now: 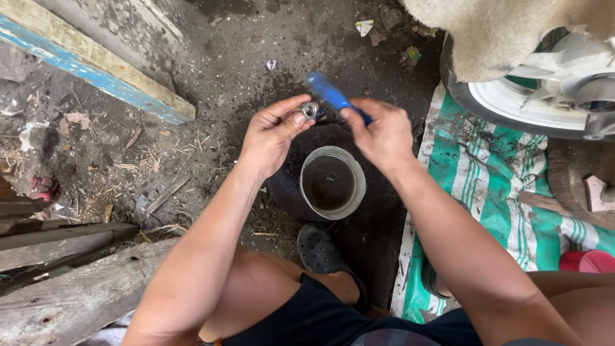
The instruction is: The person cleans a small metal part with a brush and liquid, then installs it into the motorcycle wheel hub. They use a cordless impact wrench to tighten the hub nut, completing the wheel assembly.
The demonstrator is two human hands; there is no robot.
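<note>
Above the cup (332, 182) of dark liquid, left hand (272, 134) pinches a metal ring (310, 110); right hand (381, 134) clasps a blue-handled brush (328, 94).

You have two hands in view: your left hand (272, 131) and your right hand (379, 133). Between them you have one small metal ring (310, 110) and one blue-handled brush (333, 97). Below sits one tub (332, 182) of dark liquid. You wear one dark clog (318, 248) that shows. There is one striped green and white sack (496, 186), one wheel (512, 102), one blue-edged plank (90, 61) and one red cup (588, 261).
</note>
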